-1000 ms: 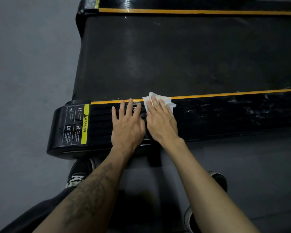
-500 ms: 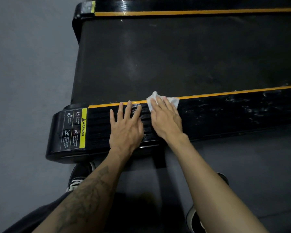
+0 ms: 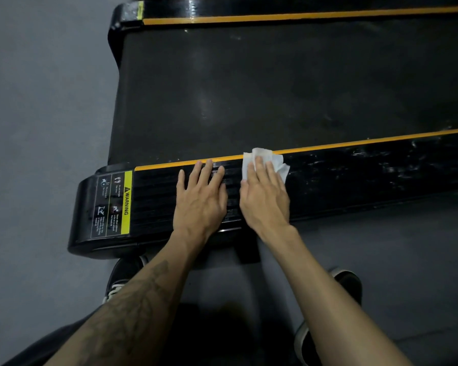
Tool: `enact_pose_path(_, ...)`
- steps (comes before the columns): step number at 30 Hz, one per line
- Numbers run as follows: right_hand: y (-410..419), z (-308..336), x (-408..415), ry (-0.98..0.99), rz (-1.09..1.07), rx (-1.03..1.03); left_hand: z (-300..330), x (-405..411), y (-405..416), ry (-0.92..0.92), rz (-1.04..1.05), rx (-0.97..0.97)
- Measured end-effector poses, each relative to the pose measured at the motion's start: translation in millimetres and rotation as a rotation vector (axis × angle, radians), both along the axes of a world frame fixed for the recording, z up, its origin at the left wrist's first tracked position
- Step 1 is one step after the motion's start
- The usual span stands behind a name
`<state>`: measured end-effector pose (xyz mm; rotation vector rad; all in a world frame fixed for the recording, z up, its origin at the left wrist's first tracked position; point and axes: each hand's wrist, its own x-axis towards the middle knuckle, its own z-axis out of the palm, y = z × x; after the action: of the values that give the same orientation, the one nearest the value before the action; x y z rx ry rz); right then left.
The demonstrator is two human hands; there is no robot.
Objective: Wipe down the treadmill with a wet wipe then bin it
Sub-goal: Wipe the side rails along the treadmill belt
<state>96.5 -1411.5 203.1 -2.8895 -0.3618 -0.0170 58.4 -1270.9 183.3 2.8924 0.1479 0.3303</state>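
Forearms: bare, no sleeves | left forearm (image 3: 132,307): dark tattoo | trousers (image 3: 50,344): dark | shoes (image 3: 122,278): black, white soles, white laces on the left one

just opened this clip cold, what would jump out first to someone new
The white wipe under the right hand stands out most, pressed flat on the black near rail of the treadmill by the orange stripe. Just left of it the left hand rests flat on the same rail. Further left, the yellow warning label marks the rail's end.
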Motion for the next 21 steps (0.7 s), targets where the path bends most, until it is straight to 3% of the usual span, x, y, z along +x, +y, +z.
enact_pose_path(4, -4.7, 7.3, 25.5, 0.099, 0.138, -0.087, 2.0, 3.9, -8.0, 0.007, 0.043, -0.001)
enact_pose_path(9, -14.0, -0.7, 4.6, 0.019, 0.005, -0.009, 2.0, 8.0, -20.9, 0.000, 0.103, 0.005)
enact_pose_path(14, -15.2, 2.0, 18.1, 0.055, 0.156, -0.075, 1.3, 6.8, -25.3, 0.002, 0.105, 0.010)
enact_pose_path(21, -12.2, 0.5, -6.1, 0.020, -0.050, -0.011, 0.1, 8.8, -26.9, -0.015, 0.038, 0.018)
